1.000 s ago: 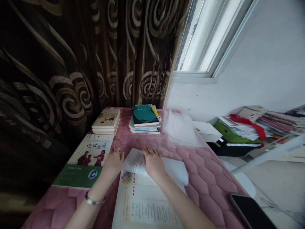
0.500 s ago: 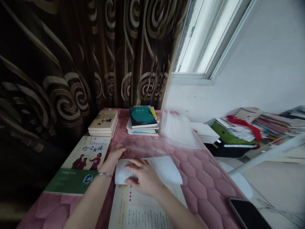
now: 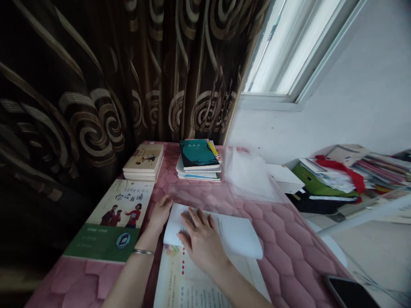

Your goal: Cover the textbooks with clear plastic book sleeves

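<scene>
An open book (image 3: 180, 278) lies in front of me, its upper leaf (image 3: 242, 235) folded back toward me. On that leaf my right hand (image 3: 204, 244) rests with fingers spread, palm down. A clear plastic sheet (image 3: 205, 194) extends beyond the book's far edge. My left hand (image 3: 161, 211), a silver bangle on its wrist, is at the book's far left corner. Its fingers are curled closed at the sheet's left edge; the fingertips are partly hidden.
To the left lies a green and cream book (image 3: 112, 222), with a stack of tan books (image 3: 144, 160) behind it. Farther back are a teal-topped book stack (image 3: 199, 154) and more clear plastic covers (image 3: 250, 171). A phone (image 3: 349, 291) sits near the right edge of the pink quilted cloth (image 3: 282, 252).
My right hand has flattened and spread more over the folded leaf. The view has shifted slightly, so everything sits a little farther right. My left hand stays at the sheet's edge.
</scene>
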Available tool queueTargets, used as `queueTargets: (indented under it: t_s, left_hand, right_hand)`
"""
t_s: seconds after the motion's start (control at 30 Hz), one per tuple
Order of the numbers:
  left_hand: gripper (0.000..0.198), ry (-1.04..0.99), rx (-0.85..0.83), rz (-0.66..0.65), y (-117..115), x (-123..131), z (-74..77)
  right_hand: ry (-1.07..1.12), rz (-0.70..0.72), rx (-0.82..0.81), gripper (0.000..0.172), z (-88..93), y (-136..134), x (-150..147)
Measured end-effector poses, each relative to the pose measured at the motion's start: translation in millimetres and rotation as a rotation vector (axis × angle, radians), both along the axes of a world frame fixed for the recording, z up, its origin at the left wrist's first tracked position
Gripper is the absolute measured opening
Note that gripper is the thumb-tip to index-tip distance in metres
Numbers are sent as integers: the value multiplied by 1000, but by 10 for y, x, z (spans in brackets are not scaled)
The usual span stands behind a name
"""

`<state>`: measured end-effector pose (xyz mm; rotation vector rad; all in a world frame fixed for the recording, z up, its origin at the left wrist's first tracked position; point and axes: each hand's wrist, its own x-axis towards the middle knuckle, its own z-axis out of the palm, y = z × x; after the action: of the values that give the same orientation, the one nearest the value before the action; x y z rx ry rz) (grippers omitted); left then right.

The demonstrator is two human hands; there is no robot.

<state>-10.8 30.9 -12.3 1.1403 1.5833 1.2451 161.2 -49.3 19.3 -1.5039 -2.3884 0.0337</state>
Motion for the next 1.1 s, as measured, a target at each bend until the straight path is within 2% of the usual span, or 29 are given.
queueTargets:
  t_s: [0.17, 0.33, 0.53, 0.73, 0.9, 1.1]
  left_hand:
    - [30, 38, 8, -27, -22, 19, 63]
    - [36, -19, 73, -89, -95, 63, 178]
    - [38, -36, 53, -87, -148, 97, 258]
    - [31, -4, 98, -48, -149, 88, 244]
    - [31, -44, 115, -88, -141, 94, 220]
    - [29, -3, 145, -77, -145, 117, 222]
  right_hand:
    - [-13, -22, 26, 49, -36, 30, -5]
    - [-17, -15, 21, 49, -5, 23, -14]
    - [-5, -16, 54, 49, -28, 27, -17]
    - [15, -34, 81, 48, -41, 49, -21]
    - [20, -37, 94, 48, -63, 57, -26]
    - [30, -20, 107, 46, -76, 60, -36]
